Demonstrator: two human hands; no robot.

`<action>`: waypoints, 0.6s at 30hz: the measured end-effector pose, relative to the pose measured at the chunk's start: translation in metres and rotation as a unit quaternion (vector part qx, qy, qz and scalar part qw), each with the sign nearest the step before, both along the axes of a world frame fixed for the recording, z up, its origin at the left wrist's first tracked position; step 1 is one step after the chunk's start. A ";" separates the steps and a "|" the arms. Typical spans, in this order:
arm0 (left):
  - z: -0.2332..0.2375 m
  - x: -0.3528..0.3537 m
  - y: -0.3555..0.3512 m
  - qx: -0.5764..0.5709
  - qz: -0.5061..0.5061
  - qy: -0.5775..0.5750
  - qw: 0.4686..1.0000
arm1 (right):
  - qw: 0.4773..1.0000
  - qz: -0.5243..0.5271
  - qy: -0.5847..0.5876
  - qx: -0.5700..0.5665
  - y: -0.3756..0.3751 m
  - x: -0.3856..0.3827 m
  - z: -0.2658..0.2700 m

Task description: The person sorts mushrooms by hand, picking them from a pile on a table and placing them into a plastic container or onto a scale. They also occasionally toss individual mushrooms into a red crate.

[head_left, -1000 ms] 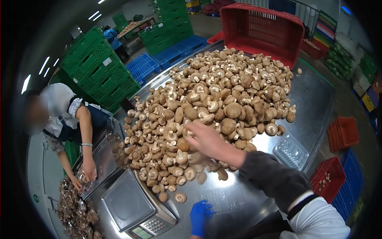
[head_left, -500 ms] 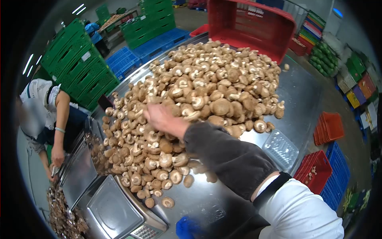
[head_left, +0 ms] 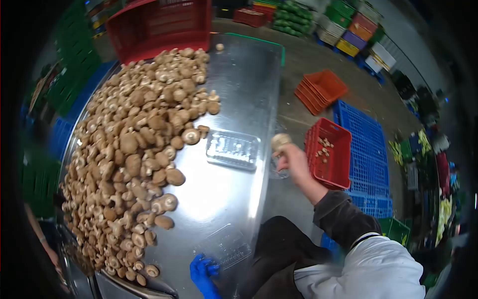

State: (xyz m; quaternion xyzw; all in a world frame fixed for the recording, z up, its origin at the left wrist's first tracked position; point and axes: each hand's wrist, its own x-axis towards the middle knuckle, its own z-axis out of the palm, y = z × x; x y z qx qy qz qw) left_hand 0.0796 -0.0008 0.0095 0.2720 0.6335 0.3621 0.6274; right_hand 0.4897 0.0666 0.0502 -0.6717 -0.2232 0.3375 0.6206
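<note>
A pale brown mushroom is pinched in the fingertips of my right hand, just past the table's right edge and left of a red crate. My left hand, in a blue glove, is at the near side of the table with its fingers closed at the edge of a clear plastic tray. Another clear tray lies flat on the metal table. A big heap of mushrooms covers the table's left part.
A large red crate lies tipped at the heap's far end. Beyond the right edge stand a red crate with a few mushroom pieces, stacked orange baskets and blue pallets. Another person's arm shows at lower left.
My right hand has left the heap and moved right, past the table edge, now with a mushroom in it. The view has turned right. My left glove shows more fully.
</note>
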 end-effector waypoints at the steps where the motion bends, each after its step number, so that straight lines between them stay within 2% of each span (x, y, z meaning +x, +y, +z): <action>1: -0.002 0.007 0.001 -0.021 -0.024 -0.006 0.999 | 0.997 -0.057 0.053 0.005 -0.022 0.033 -0.002; 2: -0.002 0.013 0.002 -0.025 -0.035 -0.006 0.999 | 0.973 -0.142 0.163 0.086 -0.042 0.054 -0.009; 3: -0.003 0.022 0.003 -0.011 -0.042 -0.048 0.998 | 0.954 -0.188 0.215 0.096 -0.059 0.065 -0.009; 5: -0.002 0.040 0.009 0.001 -0.041 -0.086 0.995 | 0.972 -0.143 0.183 0.026 -0.084 0.060 -0.013; 7: -0.001 0.051 0.019 0.012 -0.068 -0.068 0.995 | 0.981 0.055 0.152 -0.110 -0.088 0.019 -0.007; 9: -0.006 0.058 0.024 0.033 -0.064 -0.077 0.994 | 0.935 0.283 0.109 -0.186 -0.079 -0.037 0.001; 11: -0.013 0.062 0.022 0.067 -0.042 -0.088 0.993 | 0.895 0.404 0.004 -0.190 -0.065 -0.090 0.011; 12: -0.012 0.062 0.022 0.077 -0.012 -0.072 0.994 | 0.891 0.410 -0.010 -0.197 -0.052 -0.109 0.021; 13: -0.012 0.064 0.022 0.064 0.020 -0.095 0.993 | 0.901 0.384 -0.054 -0.193 -0.048 -0.120 -0.002; 15: -0.011 0.055 0.020 0.058 0.070 -0.115 0.989 | 0.900 0.385 -0.129 -0.159 -0.023 -0.134 -0.005; 16: -0.012 0.049 0.020 0.035 0.052 -0.122 0.991 | 0.914 0.379 -0.053 -0.136 -0.015 -0.137 -0.018; 18: -0.014 0.044 0.018 -0.010 0.047 -0.128 0.991 | 0.895 0.405 -0.018 -0.184 0.005 -0.146 -0.033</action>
